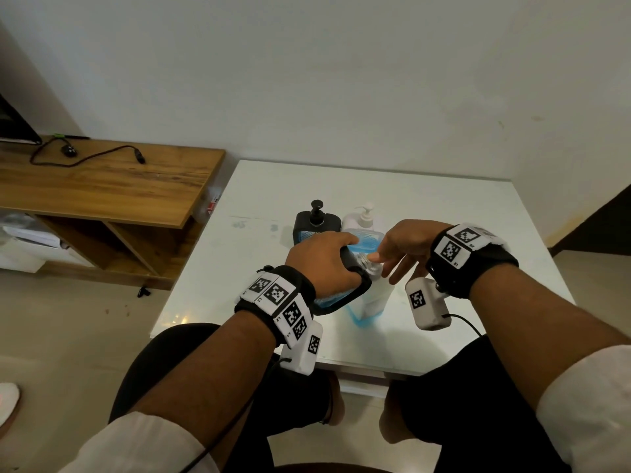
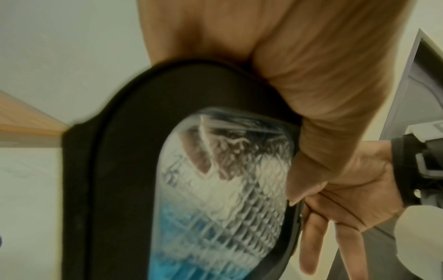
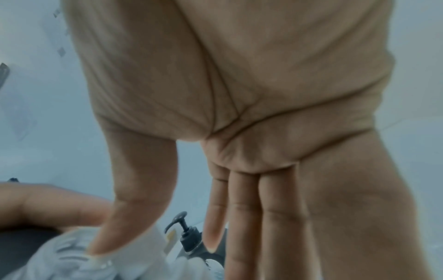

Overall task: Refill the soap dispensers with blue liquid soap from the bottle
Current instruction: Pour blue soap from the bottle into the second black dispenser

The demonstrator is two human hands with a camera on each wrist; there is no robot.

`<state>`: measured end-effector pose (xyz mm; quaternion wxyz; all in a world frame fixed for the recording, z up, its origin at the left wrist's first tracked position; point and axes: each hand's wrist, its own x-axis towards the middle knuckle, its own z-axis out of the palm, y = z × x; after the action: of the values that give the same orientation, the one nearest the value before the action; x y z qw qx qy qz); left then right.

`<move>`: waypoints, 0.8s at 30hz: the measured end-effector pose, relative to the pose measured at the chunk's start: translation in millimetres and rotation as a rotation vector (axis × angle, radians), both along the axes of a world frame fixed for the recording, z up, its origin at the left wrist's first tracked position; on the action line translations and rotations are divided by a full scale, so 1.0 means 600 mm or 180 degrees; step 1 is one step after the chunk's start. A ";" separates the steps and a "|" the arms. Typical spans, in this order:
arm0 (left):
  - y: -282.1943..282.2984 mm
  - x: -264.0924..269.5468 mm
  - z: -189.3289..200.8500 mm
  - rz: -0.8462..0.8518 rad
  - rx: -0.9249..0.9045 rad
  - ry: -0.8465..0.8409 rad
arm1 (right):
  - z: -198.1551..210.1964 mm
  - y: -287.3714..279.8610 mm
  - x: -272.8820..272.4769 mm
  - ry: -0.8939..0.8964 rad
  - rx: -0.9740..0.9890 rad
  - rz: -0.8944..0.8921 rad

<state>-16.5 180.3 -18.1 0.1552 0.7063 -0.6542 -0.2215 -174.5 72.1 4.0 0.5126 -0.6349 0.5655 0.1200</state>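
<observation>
My left hand (image 1: pixel 327 257) grips a black-framed soap dispenser (image 1: pixel 355 291) with a clear diamond-patterned window, tilted above the white table (image 1: pixel 273 186). In the left wrist view the dispenser (image 2: pixel 120 189) holds blue soap in its lower part. Its clear threaded neck (image 1: pixel 367 262) lies over the top of a clear bottle (image 1: pixel 374 302) that stands on the table with blue soap at its base. My right hand (image 1: pixel 406 247) is at that neck, the thumb (image 3: pixel 115 236) touching the clear part (image 3: pixel 72 252) and the other fingers straight. Whether soap is flowing is hidden.
A black pump dispenser (image 1: pixel 316 218) and a white pump bottle (image 1: pixel 362 216) stand just behind my hands. A wooden shelf unit (image 1: pixel 102 186) with a black cable (image 1: pixel 85 155) on it stands to the left. My knees are under the table's near edge.
</observation>
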 end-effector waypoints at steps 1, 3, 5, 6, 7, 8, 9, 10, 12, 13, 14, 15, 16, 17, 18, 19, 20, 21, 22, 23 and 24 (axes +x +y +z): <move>0.001 0.001 0.000 0.0000 -0.0006 -0.0010 | -0.002 -0.001 -0.003 -0.0035 0.0003 -0.0004; 0.001 0.001 -0.001 0.0008 -0.0027 -0.0022 | -0.005 -0.003 -0.011 -0.0123 0.0018 -0.0037; 0.000 0.000 -0.001 -0.0003 -0.0042 -0.0014 | -0.007 -0.006 -0.016 -0.0203 0.0038 -0.0117; 0.000 -0.001 0.000 -0.0015 -0.0044 -0.0017 | -0.007 -0.006 -0.016 -0.0200 0.0042 -0.0132; -0.001 -0.002 0.000 -0.0026 -0.0052 -0.0030 | -0.006 -0.006 -0.014 -0.0161 0.0053 -0.0118; -0.002 -0.002 -0.001 -0.0030 -0.0061 -0.0040 | -0.005 -0.006 -0.011 -0.0105 0.0066 -0.0079; -0.002 -0.002 -0.002 -0.0024 -0.0066 -0.0040 | -0.005 -0.005 -0.008 -0.0052 0.0061 -0.0040; -0.002 -0.002 -0.002 -0.0015 -0.0062 -0.0035 | -0.004 -0.004 -0.005 -0.0020 0.0036 -0.0015; -0.002 0.000 -0.002 -0.0006 -0.0052 -0.0026 | -0.005 -0.003 -0.004 -0.0030 0.0000 -0.0007; -0.002 0.001 -0.002 -0.0011 -0.0048 -0.0021 | -0.006 -0.004 -0.005 -0.0054 0.0012 -0.0019; -0.001 0.002 -0.003 -0.0017 -0.0043 -0.0015 | -0.008 -0.004 -0.006 -0.0079 0.0039 -0.0031; 0.000 0.002 -0.003 -0.0024 -0.0043 -0.0012 | -0.009 -0.004 -0.008 -0.0104 0.0076 -0.0038; 0.001 0.002 -0.004 -0.0031 -0.0043 -0.0011 | -0.011 -0.005 -0.010 -0.0133 0.0112 -0.0049; 0.001 0.002 -0.004 -0.0034 -0.0048 -0.0010 | -0.012 -0.007 -0.013 -0.0157 0.0141 -0.0066; 0.000 0.001 -0.005 -0.0033 -0.0048 -0.0009 | -0.013 -0.010 -0.014 -0.0177 0.0151 -0.0091; -0.001 0.001 -0.005 -0.0034 -0.0048 -0.0009 | -0.013 -0.012 -0.015 -0.0181 0.0152 -0.0127; -0.002 0.000 -0.006 -0.0034 -0.0048 -0.0004 | -0.012 -0.012 -0.013 -0.0164 0.0166 -0.0151; -0.004 0.000 -0.007 -0.0032 -0.0053 0.0004 | -0.010 -0.011 -0.011 -0.0116 0.0186 -0.0151; -0.005 0.000 -0.007 -0.0027 -0.0060 0.0020 | -0.008 -0.009 -0.008 -0.0054 0.0205 -0.0124; -0.005 0.001 -0.007 -0.0014 -0.0059 0.0049 | -0.006 -0.008 -0.005 0.0012 0.0217 -0.0091; -0.005 0.002 -0.008 0.0000 -0.0051 0.0086 | -0.005 -0.006 -0.003 0.0048 0.0208 -0.0067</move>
<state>-15.1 177.4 -22.9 0.1696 0.7020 -0.6538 -0.2258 -176.5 68.5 1.2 0.5300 -0.6109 0.5717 0.1378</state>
